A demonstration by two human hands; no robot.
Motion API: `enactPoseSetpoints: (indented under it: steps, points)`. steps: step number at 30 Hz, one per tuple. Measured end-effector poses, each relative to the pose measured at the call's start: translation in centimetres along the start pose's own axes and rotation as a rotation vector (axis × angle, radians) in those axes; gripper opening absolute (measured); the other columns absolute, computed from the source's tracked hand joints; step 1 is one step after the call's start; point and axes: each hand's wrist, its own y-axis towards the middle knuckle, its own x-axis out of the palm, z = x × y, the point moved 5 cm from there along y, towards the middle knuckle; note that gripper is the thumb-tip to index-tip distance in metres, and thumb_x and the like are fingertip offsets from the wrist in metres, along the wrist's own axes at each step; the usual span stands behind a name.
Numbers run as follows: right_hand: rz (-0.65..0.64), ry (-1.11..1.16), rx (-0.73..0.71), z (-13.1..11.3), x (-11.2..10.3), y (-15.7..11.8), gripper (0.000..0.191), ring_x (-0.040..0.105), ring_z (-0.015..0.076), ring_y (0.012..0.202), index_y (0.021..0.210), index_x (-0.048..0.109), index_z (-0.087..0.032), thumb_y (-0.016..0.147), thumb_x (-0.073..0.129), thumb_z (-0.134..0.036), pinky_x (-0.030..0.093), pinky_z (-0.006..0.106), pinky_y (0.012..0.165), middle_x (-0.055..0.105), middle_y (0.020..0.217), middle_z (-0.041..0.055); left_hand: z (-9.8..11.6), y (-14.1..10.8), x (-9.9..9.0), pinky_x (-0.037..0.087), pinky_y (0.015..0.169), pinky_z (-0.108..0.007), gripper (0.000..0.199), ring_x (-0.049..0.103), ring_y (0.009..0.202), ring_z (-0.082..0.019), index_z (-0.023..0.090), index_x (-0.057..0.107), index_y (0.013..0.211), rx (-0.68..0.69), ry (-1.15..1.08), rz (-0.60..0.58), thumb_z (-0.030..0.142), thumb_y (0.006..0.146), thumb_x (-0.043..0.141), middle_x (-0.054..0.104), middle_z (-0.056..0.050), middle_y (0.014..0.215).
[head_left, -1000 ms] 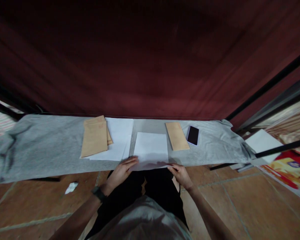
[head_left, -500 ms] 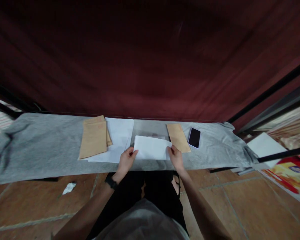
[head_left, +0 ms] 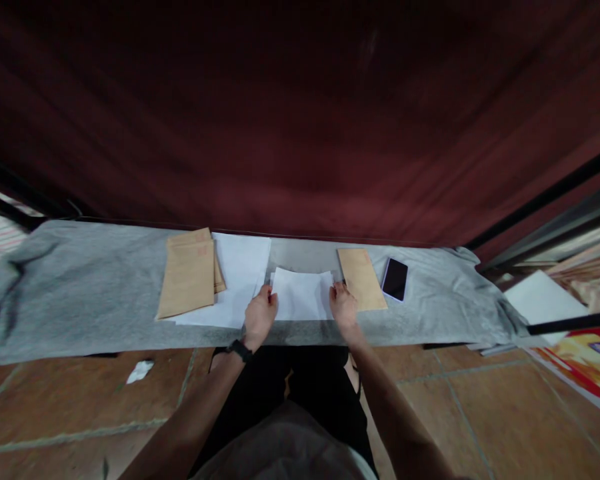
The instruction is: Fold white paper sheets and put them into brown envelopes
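Note:
A sheet of white paper [head_left: 303,297] lies low over the grey cloth in front of me, its upper edge bowed between my hands. My left hand [head_left: 261,313] grips its left side, fingers closed, a dark band at the wrist. On the opposite edge my right hand [head_left: 343,305] pinches the paper, close beside a single brown envelope [head_left: 363,280]. Larger white sheets [head_left: 243,267] rest left of my left hand, partly covered by a stack of brown envelopes [head_left: 187,277]. Whether the held paper is one layer or folded, I cannot tell.
A phone [head_left: 395,279] lies right of the single envelope. Grey cloth [head_left: 95,287] covers the narrow bench, with a dark red sheet [head_left: 300,133] behind it. A black bar [head_left: 575,323] and a red printed box [head_left: 593,360] stand at right. Crumpled white tissue [head_left: 140,371] is on the tiled floor.
Both hands have come slightly closer together, and the paper's upper edge now sags in the middle instead of being straight. The view has shifted a little.

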Motion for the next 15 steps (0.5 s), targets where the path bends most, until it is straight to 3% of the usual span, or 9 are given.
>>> enactPoseSetpoints:
  steps: [5,9,12,15]
  points:
    - [0.064,-0.048,-0.087,-0.3,0.0,-0.3,0.037,0.066,0.0212,0.083,0.123,0.064,-0.015,0.102,0.034,-0.026,0.05,0.032,0.076,0.07,0.102,0.014,0.5,-0.6,0.1,0.05,0.068,-0.029,0.036,0.073,0.08,-0.024,0.015,0.052,0.131,0.016,0.095,0.007,0.026,0.098,0.044,0.075,-0.011,0.09]
    - [0.15,-0.086,-0.143,-1.5,-0.5,-0.8,0.043,0.061,0.026,0.1,0.137,0.055,-0.013,0.099,0.036,-0.019,0.05,0.041,0.089,0.065,0.115,0.0177,0.7,-0.7,0.2,0.053,0.072,-0.03,0.04,0.073,0.083,-0.024,0.014,0.047,0.137,0.075,0.156,0.001,0.025,0.099,0.042,0.074,-0.011,0.091]
    - [0.102,-0.044,-0.243,-3.5,-0.1,-1.7,0.047,0.053,0.0293,0.119,0.144,0.049,-0.014,0.098,0.038,-0.018,0.045,0.047,0.101,0.056,0.137,0.0187,1.3,-1.0,0.0,0.056,0.076,-0.033,0.039,0.072,0.089,-0.024,0.014,0.049,0.136,0.181,0.201,0.012,0.019,0.1,0.037,0.07,-0.013,0.104]
    - [-0.001,0.006,-0.344,-5.6,1.1,-2.6,0.047,0.04,0.0294,0.138,0.147,0.047,-0.013,0.101,0.037,-0.021,0.038,0.047,0.111,0.045,0.153,0.0159,2.7,-1.7,-0.3,0.055,0.088,-0.039,0.049,0.065,0.11,-0.028,0.012,0.049,0.139,0.263,0.239,0.046,0.007,0.097,0.024,0.061,-0.019,0.126]
